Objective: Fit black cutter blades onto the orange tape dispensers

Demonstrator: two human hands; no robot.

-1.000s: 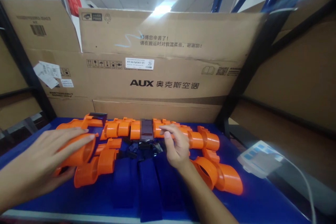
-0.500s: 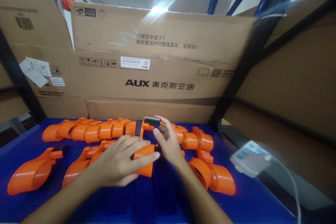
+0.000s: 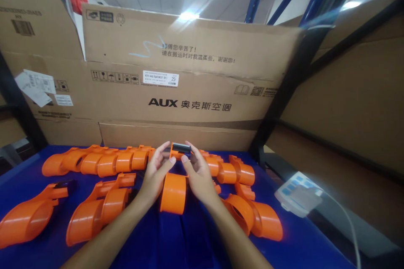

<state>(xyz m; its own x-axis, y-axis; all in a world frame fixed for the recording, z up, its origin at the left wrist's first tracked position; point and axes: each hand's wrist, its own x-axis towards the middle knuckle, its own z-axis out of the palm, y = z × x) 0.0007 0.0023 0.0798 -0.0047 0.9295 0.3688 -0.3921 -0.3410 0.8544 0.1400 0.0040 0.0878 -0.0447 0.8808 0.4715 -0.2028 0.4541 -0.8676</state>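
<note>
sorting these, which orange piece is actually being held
The orange piece at centre front, gripped between left hand and right hand; the others lie untouched.
</note>
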